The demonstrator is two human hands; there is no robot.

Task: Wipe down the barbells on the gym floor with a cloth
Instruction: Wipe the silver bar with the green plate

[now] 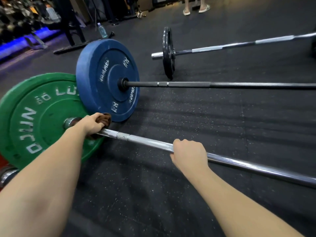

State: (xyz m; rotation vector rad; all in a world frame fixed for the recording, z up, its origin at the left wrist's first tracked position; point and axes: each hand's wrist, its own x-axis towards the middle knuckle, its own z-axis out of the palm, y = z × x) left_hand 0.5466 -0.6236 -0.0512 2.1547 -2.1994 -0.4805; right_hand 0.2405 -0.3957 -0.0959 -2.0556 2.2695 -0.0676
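Three barbells lie on the black rubber floor. The nearest silver bar (147, 142) carries a green plate (35, 117) at its left end. My left hand (93, 124) grips a brown cloth (105, 119) wrapped around this bar close to the green plate. My right hand (189, 153) is closed over the same bar further right. Behind it lies a dark bar (222, 85) with a blue plate (106, 79). The far chrome bar (239, 44) has a small black plate (168, 52).
A water bottle (102, 30) stands on the floor behind the blue plate. Rack legs (71, 29) and dumbbell shelves fill the back left. A person's sandalled feet (196, 9) stand at the top. Open floor lies between the bars.
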